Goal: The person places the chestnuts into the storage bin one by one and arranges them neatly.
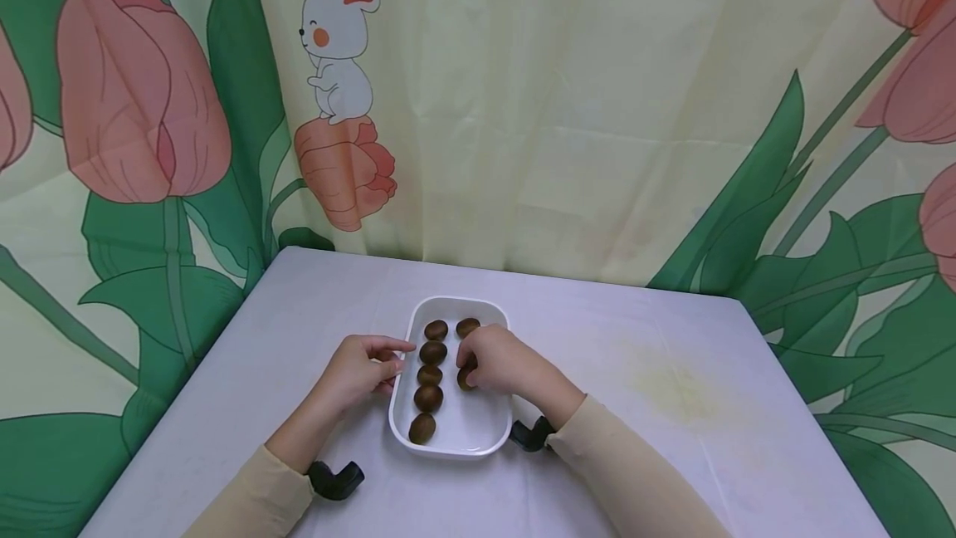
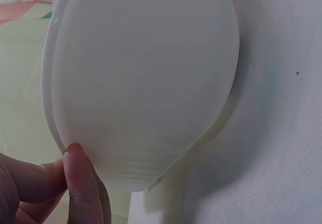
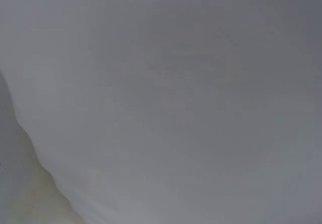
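Note:
A white rectangular tray (image 1: 472,448) holds a left column of several brown, glossy chestnuts (image 1: 429,398), with one more chestnut (image 1: 468,327) at its far right. At the tray's left rim, my left hand (image 1: 364,365) pinches the edge; the left wrist view shows a fingertip (image 2: 80,176) against the outer wall (image 2: 146,83). My right hand (image 1: 499,360) reaches in over the right side, and its curled fingers hold a chestnut (image 1: 465,378) near the tray floor. The hand covers part of that chestnut. Only a blurred pale surface fills most of the right wrist view.
The tray stands on a white-covered table (image 1: 635,455) with a faint yellowish stain to the right. Behind the table hangs a curtain (image 1: 560,106) printed with tulips and a rabbit. Black curved pieces (image 1: 336,481) sit at both wrists.

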Motion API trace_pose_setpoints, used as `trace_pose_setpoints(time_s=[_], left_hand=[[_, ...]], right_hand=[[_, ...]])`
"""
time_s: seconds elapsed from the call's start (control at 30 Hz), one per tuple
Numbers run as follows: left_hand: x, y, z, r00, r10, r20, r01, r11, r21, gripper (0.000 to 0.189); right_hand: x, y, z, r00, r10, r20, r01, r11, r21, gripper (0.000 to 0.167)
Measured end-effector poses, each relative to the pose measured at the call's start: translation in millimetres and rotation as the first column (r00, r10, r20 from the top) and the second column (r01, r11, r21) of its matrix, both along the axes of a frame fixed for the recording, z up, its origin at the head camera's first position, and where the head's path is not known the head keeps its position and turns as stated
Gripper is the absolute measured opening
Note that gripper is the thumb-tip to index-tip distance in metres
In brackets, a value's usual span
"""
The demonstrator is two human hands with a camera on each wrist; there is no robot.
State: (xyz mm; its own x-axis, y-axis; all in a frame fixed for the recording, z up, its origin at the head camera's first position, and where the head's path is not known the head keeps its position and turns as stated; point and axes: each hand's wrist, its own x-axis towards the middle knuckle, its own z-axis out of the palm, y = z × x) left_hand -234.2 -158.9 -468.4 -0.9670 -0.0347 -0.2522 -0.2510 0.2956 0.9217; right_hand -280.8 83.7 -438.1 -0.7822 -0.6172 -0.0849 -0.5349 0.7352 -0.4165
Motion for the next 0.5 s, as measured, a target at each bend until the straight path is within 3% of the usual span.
trace_pose_setpoints(time_s=[0.5], left_hand=[[-0.3, -0.9, -1.1, 1.000, -0.007, 0.003, 0.007, 1.000, 0.012, 0.029]], right_hand=[[3.3, -4.8, -6.8, 0.997, -0.071, -0.024, 0.071, 0.997, 0.027, 0.020]])
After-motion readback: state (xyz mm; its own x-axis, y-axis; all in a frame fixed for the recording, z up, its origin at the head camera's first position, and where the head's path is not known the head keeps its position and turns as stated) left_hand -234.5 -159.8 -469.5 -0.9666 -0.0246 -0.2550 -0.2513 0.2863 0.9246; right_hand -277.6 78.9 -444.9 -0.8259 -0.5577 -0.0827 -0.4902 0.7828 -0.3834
